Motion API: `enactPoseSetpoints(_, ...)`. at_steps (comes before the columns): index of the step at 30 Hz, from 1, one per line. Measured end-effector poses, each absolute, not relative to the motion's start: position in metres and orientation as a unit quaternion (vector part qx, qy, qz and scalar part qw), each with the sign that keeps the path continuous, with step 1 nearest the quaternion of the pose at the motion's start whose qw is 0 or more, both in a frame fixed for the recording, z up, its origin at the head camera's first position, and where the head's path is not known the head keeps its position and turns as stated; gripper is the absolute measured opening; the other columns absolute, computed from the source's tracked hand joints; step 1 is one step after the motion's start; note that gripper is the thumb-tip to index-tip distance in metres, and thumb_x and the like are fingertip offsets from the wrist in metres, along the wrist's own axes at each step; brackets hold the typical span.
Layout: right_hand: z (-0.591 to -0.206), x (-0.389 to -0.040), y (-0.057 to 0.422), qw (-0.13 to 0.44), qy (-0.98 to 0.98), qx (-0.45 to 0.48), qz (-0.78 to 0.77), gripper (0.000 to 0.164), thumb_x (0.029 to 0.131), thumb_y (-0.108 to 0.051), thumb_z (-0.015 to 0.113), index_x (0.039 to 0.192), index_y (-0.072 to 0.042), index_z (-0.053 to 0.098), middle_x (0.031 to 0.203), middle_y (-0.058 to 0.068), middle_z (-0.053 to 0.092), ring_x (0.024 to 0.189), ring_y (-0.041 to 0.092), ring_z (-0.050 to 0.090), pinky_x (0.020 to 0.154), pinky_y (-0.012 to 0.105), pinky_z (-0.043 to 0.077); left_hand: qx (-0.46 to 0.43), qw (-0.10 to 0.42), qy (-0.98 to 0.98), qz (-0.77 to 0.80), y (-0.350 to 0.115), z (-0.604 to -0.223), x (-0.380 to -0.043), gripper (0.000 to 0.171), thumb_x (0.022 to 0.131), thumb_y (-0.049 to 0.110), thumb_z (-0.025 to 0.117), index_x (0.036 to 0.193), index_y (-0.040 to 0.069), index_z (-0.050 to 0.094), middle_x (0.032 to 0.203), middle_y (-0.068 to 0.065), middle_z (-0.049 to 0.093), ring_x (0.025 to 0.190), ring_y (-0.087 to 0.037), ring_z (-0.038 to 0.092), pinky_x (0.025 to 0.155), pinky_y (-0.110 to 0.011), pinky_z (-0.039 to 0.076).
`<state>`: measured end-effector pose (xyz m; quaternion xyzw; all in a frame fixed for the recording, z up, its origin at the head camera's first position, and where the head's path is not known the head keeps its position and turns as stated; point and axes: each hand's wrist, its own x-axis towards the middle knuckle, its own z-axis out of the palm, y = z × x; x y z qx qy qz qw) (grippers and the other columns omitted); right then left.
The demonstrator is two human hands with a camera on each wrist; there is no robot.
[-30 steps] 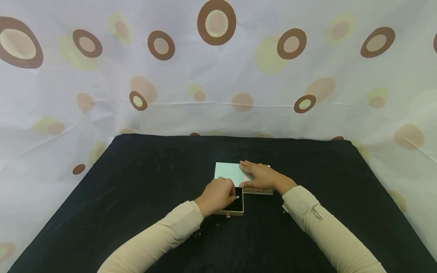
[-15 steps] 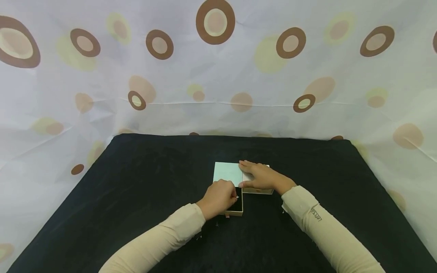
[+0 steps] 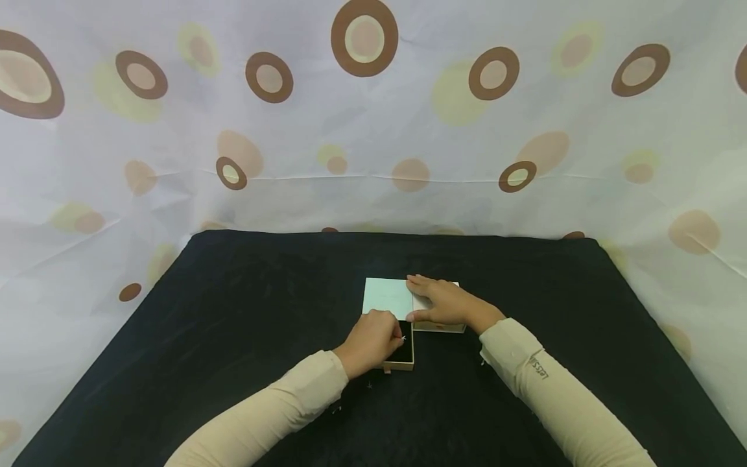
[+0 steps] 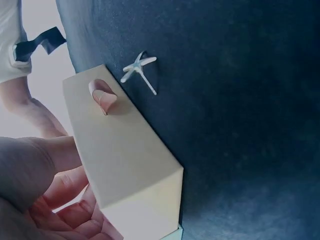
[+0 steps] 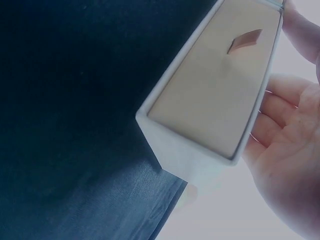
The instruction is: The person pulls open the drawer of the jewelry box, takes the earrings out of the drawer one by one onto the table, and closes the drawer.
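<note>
A small jewellery box with a mint sleeve [image 3: 388, 294] has its cream drawer [image 3: 399, 366] pulled out toward me. My left hand [image 3: 370, 340] is bent over the drawer's black inside. Its thumb and fingertips pinch a tiny silver starfish-shaped piece of jewellery [image 3: 403, 338] there; the other fingers are partly hidden. In the left wrist view the hand [image 4: 65, 190] is behind the drawer front with its peach ribbon tab [image 4: 102, 95]. My right hand [image 3: 443, 301] rests with straight fingers over a second, white-edged box [image 3: 440, 327], drawer pushed in, right beside the first.
Another silver starfish-shaped piece [image 4: 139, 69] lies on the black cloth [image 3: 262, 311] before the drawer. Further small shiny bits [image 3: 336, 410] lie nearer to me. A patterned white curtain [image 3: 292, 143] hangs behind the table.
The left hand has sunk slightly lower and nearer over the drawer, with its thumb now close against the silver starfish piece. The right hand and both boxes stay in place.
</note>
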<state>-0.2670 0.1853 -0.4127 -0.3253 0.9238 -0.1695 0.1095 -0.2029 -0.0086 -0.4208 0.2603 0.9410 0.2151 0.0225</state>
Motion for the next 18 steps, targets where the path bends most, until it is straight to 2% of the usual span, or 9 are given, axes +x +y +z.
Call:
enactPoseSetpoints(10, -0.4138, -0.2664, 0.1846, 0.106, 0.925, -0.325, -0.166, 0.082, 0.088, -0.047, 0.063, 0.146, 0.002, 0.033, 0.153, 0.020, 0.027, 0.140, 0.037, 0.028, 0.108, 0.053, 0.030, 0.251, 0.042, 0.932, 0.259, -0.0120, -0.4248, -0.2064, 0.009, 0.086, 0.013, 0.072, 0.079, 0.008, 0.075, 0.070, 0.003, 0.069, 0.060, -0.004, 0.059, 0.060, -0.022, 0.049)
enactPoseSetpoints(18, -0.4130, -0.2663, 0.1846, 0.107, 0.926, -0.320, -0.168, 0.081, 0.088, -0.047, 0.064, 0.146, 0.001, 0.033, 0.154, 0.018, 0.027, 0.140, 0.036, 0.027, 0.109, 0.052, 0.030, 0.251, 0.047, 0.931, 0.260, -0.0113, -0.4240, -0.2073, 0.011, 0.087, 0.011, 0.071, 0.077, 0.008, 0.075, 0.066, 0.004, 0.066, 0.055, -0.003, 0.054, 0.057, -0.021, 0.047)
